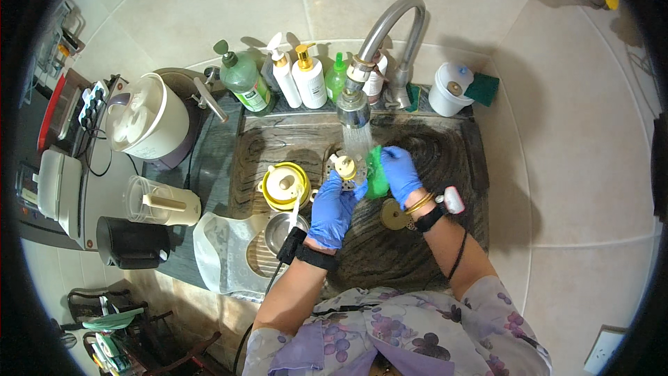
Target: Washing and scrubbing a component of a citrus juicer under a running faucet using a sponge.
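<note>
In the basin of the dark, streaked stone sink (445,167), right under the water falling from the curved metal faucet (353,108), is a small cream piece (344,167), rounded and pale, with a short knob-like projection at its upper left and a yellower tint along its lower edge; it looks wet and smooth, though its exact form is partly lost behind the fingers and the spray. The gloved left hand (335,212) has its fingers curled up around the lower side of this piece, gripping it from below. Just beside it, the gloved right hand (401,173) pinches a green cloth (376,173), bright, thin and crumpled, which hangs in loose folds toward the cream piece; whether the two touch is hard to tell. Both gloves are blue. A grey disc with holes shows partly behind the cream piece, and a tan round disc (394,215) lies below the right hand on the basin floor. To the left stands a yellow-rimmed pot (284,185) with a cream, knobbed top, and close below it sits a shiny steel bowl (278,232).
</note>
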Motion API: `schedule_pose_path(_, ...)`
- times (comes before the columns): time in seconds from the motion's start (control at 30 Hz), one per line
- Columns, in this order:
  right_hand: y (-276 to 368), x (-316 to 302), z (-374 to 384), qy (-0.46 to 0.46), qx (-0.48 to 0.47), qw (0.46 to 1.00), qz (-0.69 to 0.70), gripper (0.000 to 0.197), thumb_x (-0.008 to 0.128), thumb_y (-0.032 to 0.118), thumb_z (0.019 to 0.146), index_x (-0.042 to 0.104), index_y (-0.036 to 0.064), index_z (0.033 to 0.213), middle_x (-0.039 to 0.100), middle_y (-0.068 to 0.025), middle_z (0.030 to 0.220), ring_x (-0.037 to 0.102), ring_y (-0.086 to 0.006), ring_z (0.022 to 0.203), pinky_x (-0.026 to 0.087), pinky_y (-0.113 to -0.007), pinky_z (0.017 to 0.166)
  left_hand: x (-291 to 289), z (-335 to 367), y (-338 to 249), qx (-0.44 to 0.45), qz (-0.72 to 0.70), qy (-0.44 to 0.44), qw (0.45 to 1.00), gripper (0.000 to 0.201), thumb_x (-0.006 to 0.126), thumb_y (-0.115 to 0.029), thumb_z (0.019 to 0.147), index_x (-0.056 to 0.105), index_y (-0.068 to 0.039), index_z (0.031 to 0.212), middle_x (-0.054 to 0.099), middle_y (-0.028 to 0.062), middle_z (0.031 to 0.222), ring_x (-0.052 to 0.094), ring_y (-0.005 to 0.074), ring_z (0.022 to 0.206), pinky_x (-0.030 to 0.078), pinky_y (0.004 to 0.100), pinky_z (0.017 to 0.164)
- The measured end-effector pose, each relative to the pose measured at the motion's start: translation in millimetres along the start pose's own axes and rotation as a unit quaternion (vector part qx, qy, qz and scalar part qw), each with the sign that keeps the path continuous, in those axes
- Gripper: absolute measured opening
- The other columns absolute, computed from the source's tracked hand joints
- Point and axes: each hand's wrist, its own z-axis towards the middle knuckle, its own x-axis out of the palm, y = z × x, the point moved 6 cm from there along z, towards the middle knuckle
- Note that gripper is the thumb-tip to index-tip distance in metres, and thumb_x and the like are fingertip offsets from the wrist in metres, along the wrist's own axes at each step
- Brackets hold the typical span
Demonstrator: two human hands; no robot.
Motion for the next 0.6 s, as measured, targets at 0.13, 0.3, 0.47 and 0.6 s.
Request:
schedule_pose_path(0.13,18,6,-18,0.090,0.153,0.938,0.299,0.012,0.053,0.013,0.085,0.061,0.0043,0.082,0.059,-0.0001,0.070,0.053,-0.0086,0.056,0.041,-0.022,0.049,-10,5,-8,-0.056,-0.041,-0.010,0.998,0.032,0.044,-0.024,0.091,0.046,-0.004,0.117,0.053,0.0117,0.110,0.053,0.0272,0.098,0.047,0.0444,0.086)
schedule_pose_path(0.3,38,12,-28,0.141,0.170,0.891,0.396,0.016,0.054,0.010,0.085,0.059,0.0036,0.099,0.061,-0.0027,0.084,0.057,-0.0103,0.069,0.045,-0.022,0.057,-11,8,-4,-0.077,-0.052,-0.023,0.995,0.035,0.043,-0.026,0.091,0.045,-0.003,0.117,0.053,0.0121,0.111,0.054,0.0277,0.098,0.047,0.0445,0.085)
schedule_pose_path(0.47,19,21,-33,0.133,0.131,0.955,0.230,0.019,0.056,0.007,0.083,0.059,-0.0014,0.099,0.062,-0.0052,0.085,0.057,-0.0111,0.073,0.046,-0.024,0.066,1,5,4,-0.040,0.027,0.008,0.999,0.031,0.044,-0.025,0.091,0.050,-0.001,0.110,0.056,0.0110,0.102,0.057,0.0222,0.090,0.050,0.0376,0.079)
schedule_pose_path(0.6,18,17,-35,0.135,0.084,0.986,0.050,0.014,0.055,0.006,0.081,0.060,-0.0031,0.091,0.061,-0.0068,0.083,0.055,-0.0117,0.072,0.045,-0.024,0.066,3,-2,2,-0.040,0.088,-0.030,0.995,0.029,0.046,-0.025,0.091,0.053,0.001,0.103,0.059,0.0093,0.093,0.059,0.0160,0.080,0.052,0.0287,0.073)
